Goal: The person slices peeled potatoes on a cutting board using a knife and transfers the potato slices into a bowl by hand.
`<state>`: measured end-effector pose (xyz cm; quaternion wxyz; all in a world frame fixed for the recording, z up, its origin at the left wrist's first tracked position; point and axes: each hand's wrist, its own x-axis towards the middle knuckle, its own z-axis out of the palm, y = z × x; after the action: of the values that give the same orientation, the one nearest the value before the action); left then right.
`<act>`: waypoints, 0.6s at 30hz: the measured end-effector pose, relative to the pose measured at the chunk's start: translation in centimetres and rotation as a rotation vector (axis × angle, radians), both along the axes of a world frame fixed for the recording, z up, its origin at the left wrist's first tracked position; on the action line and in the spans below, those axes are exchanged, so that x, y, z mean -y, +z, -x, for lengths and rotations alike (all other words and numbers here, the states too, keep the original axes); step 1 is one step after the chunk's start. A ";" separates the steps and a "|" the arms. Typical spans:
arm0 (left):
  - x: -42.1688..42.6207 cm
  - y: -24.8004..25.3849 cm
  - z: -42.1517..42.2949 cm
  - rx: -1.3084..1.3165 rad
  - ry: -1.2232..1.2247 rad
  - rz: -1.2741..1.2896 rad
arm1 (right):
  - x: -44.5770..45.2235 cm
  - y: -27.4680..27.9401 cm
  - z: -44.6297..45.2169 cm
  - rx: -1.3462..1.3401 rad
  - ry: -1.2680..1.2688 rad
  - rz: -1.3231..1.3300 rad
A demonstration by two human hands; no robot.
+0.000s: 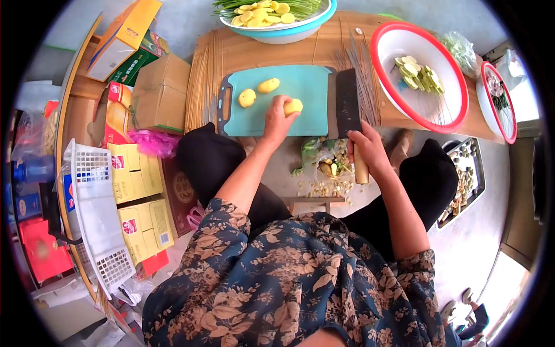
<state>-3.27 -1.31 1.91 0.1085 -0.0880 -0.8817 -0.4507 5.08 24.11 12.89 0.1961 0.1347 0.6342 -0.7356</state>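
Note:
My left hand [278,120] has its fingers closed round a peeled potato [293,107] on the blue-green cutting board [312,87]. The potato shows a flat pale face on its right side. Two more peeled potatoes, one round [247,98] and one longer [268,85], lie on the board to the upper left of that hand. My right hand [370,150] grips the wooden handle of a cleaver [347,101]. Its broad dark blade is at the board's right edge, apart from the potato.
Thin skewers lie along both sides of the wooden table [243,49]. Behind the board stands a blue-rimmed bowl [283,33] of potato slices and green stalks. A red-rimmed basin [381,87] holds skewered slices. Cardboard boxes [162,92] stand left; a tray [477,168] of skewered food lies right.

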 end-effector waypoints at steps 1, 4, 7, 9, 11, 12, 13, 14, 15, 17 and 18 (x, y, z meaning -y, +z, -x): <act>-0.4 0.1 -0.5 0.006 -0.008 -0.003 | -0.1 -0.2 0.1 -0.061 0.069 -0.154; -1.6 1.4 -2.1 -0.257 -0.059 0.170 | -0.2 -2.2 -0.2 -0.357 0.183 -0.734; -1.7 0.9 -2.8 -0.253 -0.001 0.268 | 0.5 -1.6 -0.7 -0.547 0.318 -1.124; -1.9 0.7 -2.8 -0.244 0.003 0.262 | 0.9 -1.4 -1.1 -0.599 0.379 -1.165; -2.0 0.5 -2.8 -0.236 0.002 0.254 | 1.1 -1.4 -1.2 -0.612 0.406 -1.180; -1.9 0.3 -2.7 -0.271 0.005 0.219 | 1.2 -1.5 -1.1 -0.611 0.437 -1.179; -1.9 0.1 -2.6 -0.305 0.007 0.185 | 1.4 -1.5 -1.0 -0.610 0.467 -1.178; -1.9 -0.1 -2.6 -0.303 0.004 0.185 | 1.6 -1.5 -1.0 -0.616 0.477 -1.176; -1.9 0.0 -2.6 -0.314 0.017 0.178 | 1.8 -1.3 -1.0 -0.611 0.477 -1.175; -2.1 0.0 -2.7 -0.322 0.026 0.170 | 2.1 -0.8 -1.2 -0.648 0.478 -1.199; -2.1 -0.1 -2.7 -0.330 0.033 0.163 | 2.2 -0.6 -1.3 -0.642 0.477 -1.200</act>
<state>-0.52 0.84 1.81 0.2514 -0.1548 -0.8869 -0.3552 6.36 21.89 12.30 0.0476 -0.1458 0.9675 -0.2011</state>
